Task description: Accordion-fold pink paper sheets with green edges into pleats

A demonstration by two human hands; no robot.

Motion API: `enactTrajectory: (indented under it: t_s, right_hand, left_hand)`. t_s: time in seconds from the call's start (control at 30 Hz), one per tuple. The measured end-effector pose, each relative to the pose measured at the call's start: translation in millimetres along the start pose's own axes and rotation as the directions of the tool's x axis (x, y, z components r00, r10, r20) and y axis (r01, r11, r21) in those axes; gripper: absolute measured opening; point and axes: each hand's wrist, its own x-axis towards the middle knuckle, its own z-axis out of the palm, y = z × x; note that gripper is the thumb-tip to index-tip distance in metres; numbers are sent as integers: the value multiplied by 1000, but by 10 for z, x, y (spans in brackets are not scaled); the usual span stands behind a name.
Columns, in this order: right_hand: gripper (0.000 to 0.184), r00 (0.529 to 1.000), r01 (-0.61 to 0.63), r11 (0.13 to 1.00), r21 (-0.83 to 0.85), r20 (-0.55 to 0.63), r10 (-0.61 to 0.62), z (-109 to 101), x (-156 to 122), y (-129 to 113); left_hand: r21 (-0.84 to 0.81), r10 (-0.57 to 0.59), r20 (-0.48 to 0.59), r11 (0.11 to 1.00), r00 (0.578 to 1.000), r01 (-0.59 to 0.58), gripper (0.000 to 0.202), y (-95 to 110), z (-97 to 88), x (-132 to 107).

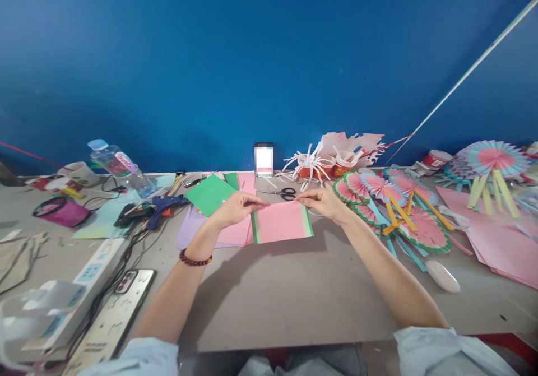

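A pink paper sheet (281,223) with pale and dark green strips down its two short sides is held up between my hands, just above the table. My left hand (240,208) pinches its upper left corner, thumb and fingers together. At the upper right corner my right hand (321,203) pinches the same sheet. Black-handled scissors (288,193) lie right behind the paper, between the hands. Under and beside my left hand are a green sheet (211,194), pink paper (235,235) and a purple sheet (188,231).
On the right lie several pleated paper fans (424,227), a white mouse (443,276) and pink sheets (496,241). To the left are a blue glue gun (166,205), a tilted water bottle (121,166), a power strip (79,292) and a phone (111,323). Another lit phone (264,159) stands against the blue wall.
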Motion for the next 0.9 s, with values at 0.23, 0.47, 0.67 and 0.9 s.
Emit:
enactTrajectory:
  t_s: [0.23, 0.47, 0.67, 0.9]
  right_hand:
    - [33, 999, 37, 999, -16, 5, -37, -4, 3, 4]
    - [31, 999, 48, 997, -58, -15, -49, 51, 0, -13]
    - [33, 998, 59, 996, -72, -5, -60, 47, -17, -39]
    - [30, 998, 56, 998, -30, 20, -55, 86, -18, -35]
  left_hand:
    - [34, 41, 54, 998, 998, -43, 26, -32, 31, -9]
    - [67, 39, -36, 997, 999, -36, 22, 13, 201, -18]
    - [118, 19, -135, 993, 991, -3, 16, 59, 226, -7]
    - [129, 55, -158, 991, 986, -35, 18, 94, 261, -31]
